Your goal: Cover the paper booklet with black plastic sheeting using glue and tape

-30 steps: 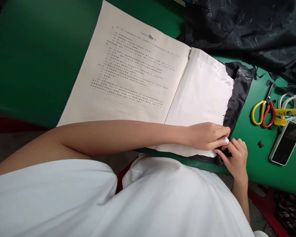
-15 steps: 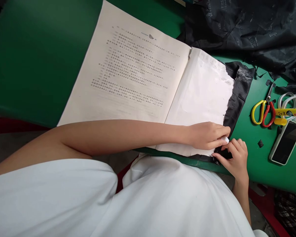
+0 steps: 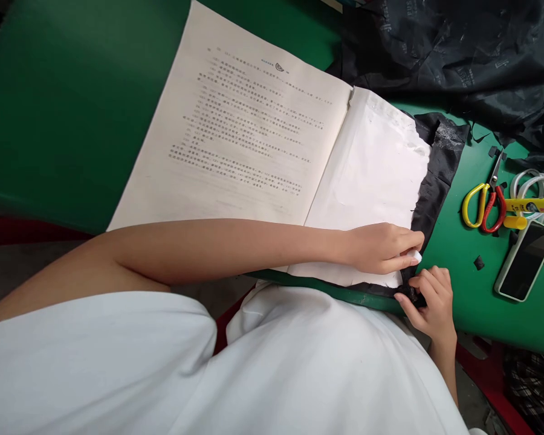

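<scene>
An open book [image 3: 245, 133] lies on the green table [image 3: 63, 109], printed page on the left, a blank white cover page [image 3: 372, 181] on the right. A black plastic sheet [image 3: 439, 163] sticks out from under the cover's right edge. My left hand [image 3: 383, 248] reaches across and presses its fingertips on the white page's lower right corner. My right hand [image 3: 428, 299] pinches the black sheet's corner at the table's front edge, just below the left hand.
Yellow-and-red scissors [image 3: 485, 202], a yellow glue stick [image 3: 530, 206], a white cable [image 3: 532, 184] and a phone [image 3: 526, 260] lie at the right. Crumpled black plastic [image 3: 457, 54] fills the far right. Small black scraps [image 3: 479, 263] dot the table.
My right hand has slid a little down and left along the black sheet's corner, toward the table edge. The left hand stays pressed on the page.
</scene>
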Demonstrator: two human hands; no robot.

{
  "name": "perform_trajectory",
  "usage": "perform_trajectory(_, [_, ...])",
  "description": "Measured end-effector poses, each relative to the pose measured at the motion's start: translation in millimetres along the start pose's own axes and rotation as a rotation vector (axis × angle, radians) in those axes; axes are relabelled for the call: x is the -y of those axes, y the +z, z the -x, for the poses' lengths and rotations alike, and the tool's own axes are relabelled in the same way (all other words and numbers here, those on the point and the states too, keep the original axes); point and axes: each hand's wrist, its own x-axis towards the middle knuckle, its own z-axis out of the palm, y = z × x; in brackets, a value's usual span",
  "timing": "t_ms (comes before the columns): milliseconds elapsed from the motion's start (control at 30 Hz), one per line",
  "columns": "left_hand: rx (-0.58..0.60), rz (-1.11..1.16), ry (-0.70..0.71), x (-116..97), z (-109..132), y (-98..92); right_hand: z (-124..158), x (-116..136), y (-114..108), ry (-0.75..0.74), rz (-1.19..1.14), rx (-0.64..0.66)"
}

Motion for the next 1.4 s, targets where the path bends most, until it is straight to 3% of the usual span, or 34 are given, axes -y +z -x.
perform_trajectory(500, [0.108,0.006,0.117,5.1,0.2,-0.2,-3.7,-0.9,-2.9,0.089,-0.129,0.008])
perform_trajectory(833, [0.12,-0.135,0.261,8.9,0.9,4.8,-5.1,-1.3,-5.6,0.118,-0.186,0.021])
perform_trajectory(1000, [0.058,-0.202,0.251,5.8,5.4,6.6,-4.6,-1.9,-5.2,0.125,-0.202,0.017])
perform_trajectory(1400, [0.143,-0.327,0.28,11.5,0.4,9.3,-4.1,-3.1,-4.8,0.132,-0.216,0.005])
